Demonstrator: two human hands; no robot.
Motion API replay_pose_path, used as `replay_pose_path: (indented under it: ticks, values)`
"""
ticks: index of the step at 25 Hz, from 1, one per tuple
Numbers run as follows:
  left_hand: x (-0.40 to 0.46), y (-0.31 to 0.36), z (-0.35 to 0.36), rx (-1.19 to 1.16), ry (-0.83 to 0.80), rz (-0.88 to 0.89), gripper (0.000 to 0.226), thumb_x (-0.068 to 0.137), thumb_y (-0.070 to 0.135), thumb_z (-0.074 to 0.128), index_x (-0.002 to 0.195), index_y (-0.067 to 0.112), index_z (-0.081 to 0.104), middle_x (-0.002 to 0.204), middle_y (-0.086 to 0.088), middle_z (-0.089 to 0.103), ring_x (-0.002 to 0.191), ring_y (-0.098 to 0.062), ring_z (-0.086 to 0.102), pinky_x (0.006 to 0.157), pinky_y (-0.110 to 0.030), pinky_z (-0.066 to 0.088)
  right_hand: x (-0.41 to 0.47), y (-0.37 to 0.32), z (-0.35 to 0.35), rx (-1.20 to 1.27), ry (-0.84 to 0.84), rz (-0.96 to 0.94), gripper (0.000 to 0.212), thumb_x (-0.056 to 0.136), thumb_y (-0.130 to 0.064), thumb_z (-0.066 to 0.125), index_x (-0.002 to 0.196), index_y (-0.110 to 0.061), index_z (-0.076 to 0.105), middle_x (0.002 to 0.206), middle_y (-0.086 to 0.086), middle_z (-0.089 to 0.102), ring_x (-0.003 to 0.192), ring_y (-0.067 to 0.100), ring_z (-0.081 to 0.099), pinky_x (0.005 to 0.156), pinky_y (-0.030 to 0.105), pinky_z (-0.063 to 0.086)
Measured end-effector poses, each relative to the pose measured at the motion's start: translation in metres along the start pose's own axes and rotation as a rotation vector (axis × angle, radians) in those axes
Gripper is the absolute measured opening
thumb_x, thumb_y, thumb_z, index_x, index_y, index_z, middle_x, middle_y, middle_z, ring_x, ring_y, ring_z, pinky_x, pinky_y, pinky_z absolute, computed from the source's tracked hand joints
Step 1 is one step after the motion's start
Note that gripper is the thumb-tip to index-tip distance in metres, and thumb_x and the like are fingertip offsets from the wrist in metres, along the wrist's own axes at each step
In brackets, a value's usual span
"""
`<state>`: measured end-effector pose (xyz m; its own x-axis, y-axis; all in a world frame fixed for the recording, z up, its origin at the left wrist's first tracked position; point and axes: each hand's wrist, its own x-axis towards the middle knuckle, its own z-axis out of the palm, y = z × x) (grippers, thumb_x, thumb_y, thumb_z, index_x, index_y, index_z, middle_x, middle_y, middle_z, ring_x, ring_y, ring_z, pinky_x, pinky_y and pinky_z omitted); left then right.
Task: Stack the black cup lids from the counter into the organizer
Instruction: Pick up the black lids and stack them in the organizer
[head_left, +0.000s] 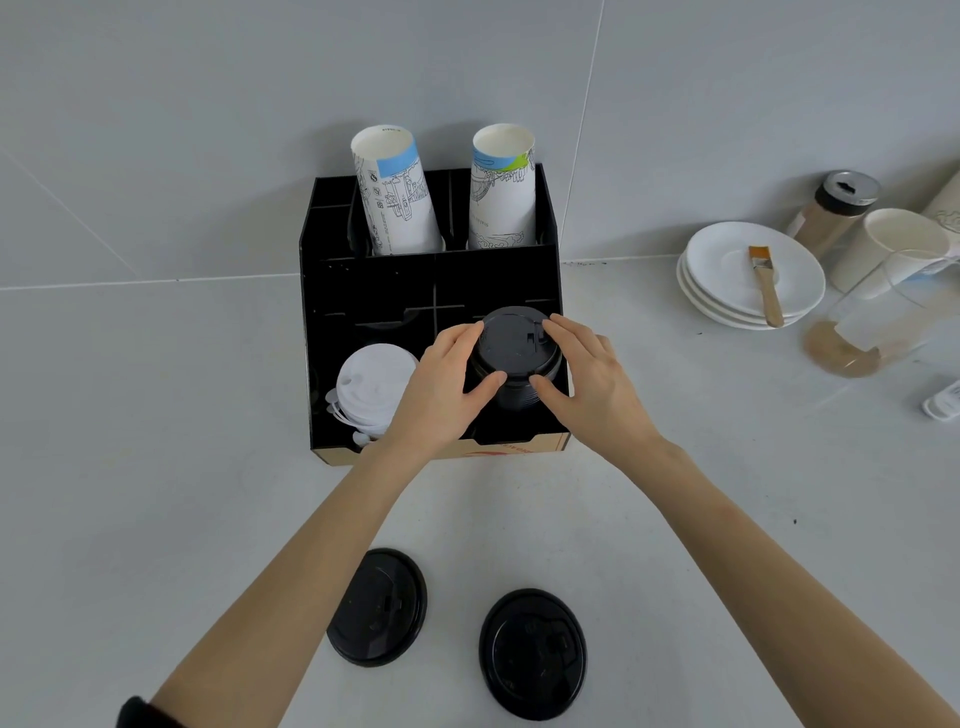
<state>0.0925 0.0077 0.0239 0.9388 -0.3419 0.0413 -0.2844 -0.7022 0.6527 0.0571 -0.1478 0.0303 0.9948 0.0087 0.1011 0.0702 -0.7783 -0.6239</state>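
Note:
A black organizer (363, 291) stands on the counter against the wall. In its front right compartment a stack of black cup lids (511, 353) rises above the rim. My left hand (441, 384) grips the stack's left side and my right hand (587, 384) its right side, fingers and thumbs on the top lids. Two more black lids lie flat on the counter near me, one on the left (378, 607) and one on the right (533, 653). The front left compartment holds white lids (371, 387).
Two stacks of printed paper cups (397, 197) (503, 192) stand in the organizer's back slots. To the right are stacked white saucers (727, 291) with a small brush (764, 283), a shaker jar (836, 208), a white cup (893, 244) and a clear pitcher (872, 322).

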Motion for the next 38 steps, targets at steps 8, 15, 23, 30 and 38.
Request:
replay_pose_path:
  ticks: [8, 15, 23, 30, 38]
  values:
    - [-0.033, -0.002, -0.004, -0.01, -0.002, 0.006, 0.052, 0.087, 0.021, 0.055, 0.133, 0.013, 0.033, 0.14, -0.008, 0.037, 0.128, -0.021, 0.036, 0.1, -0.023, 0.028, -0.026, -0.008, -0.006, 0.024, 0.002, -0.02, 0.056, 0.086, -0.02, 0.056, 0.135, -0.014, 0.029, 0.147, 0.006, 0.032, 0.133, 0.025, 0.028, 0.11, 0.036, 0.026]
    - [-0.084, -0.005, -0.001, -0.017, -0.062, 0.027, 0.049, 0.087, 0.02, 0.053, 0.132, 0.014, 0.035, 0.138, -0.006, 0.04, 0.129, -0.017, 0.036, 0.098, -0.014, 0.019, -0.082, -0.002, 0.004, 0.037, -0.045, -0.03, 0.056, 0.086, -0.021, 0.056, 0.135, -0.016, 0.03, 0.147, 0.003, 0.032, 0.134, 0.019, 0.029, 0.105, 0.022, 0.02]
    - [-0.134, -0.006, 0.015, 0.015, -0.23, 0.018, 0.055, 0.086, 0.029, 0.055, 0.134, 0.018, 0.03, 0.142, -0.002, 0.037, 0.128, -0.016, 0.033, 0.099, -0.018, 0.022, -0.149, 0.013, 0.019, 0.095, -0.157, 0.053, 0.06, 0.084, -0.025, 0.059, 0.136, -0.021, 0.028, 0.146, -0.002, 0.032, 0.134, 0.012, 0.028, 0.105, 0.018, 0.019]
    - [-0.165, -0.006, 0.032, 0.073, -0.409, 0.017, 0.061, 0.085, 0.035, 0.055, 0.136, 0.022, 0.025, 0.146, 0.001, 0.031, 0.132, -0.015, 0.028, 0.108, -0.028, 0.024, -0.186, 0.019, 0.027, 0.106, -0.285, 0.085, 0.063, 0.084, -0.03, 0.059, 0.136, -0.026, 0.025, 0.146, -0.009, 0.031, 0.134, 0.008, 0.026, 0.107, 0.02, 0.02]
    - [-0.182, -0.013, 0.045, 0.129, -0.493, 0.031, 0.061, 0.084, 0.037, 0.055, 0.136, 0.022, 0.026, 0.144, 0.002, 0.033, 0.131, -0.016, 0.028, 0.111, -0.034, 0.026, -0.204, 0.021, 0.035, 0.143, -0.45, 0.038, 0.071, 0.08, -0.031, 0.063, 0.137, -0.029, 0.021, 0.135, -0.022, 0.021, 0.131, 0.001, 0.023, 0.108, 0.016, 0.018]
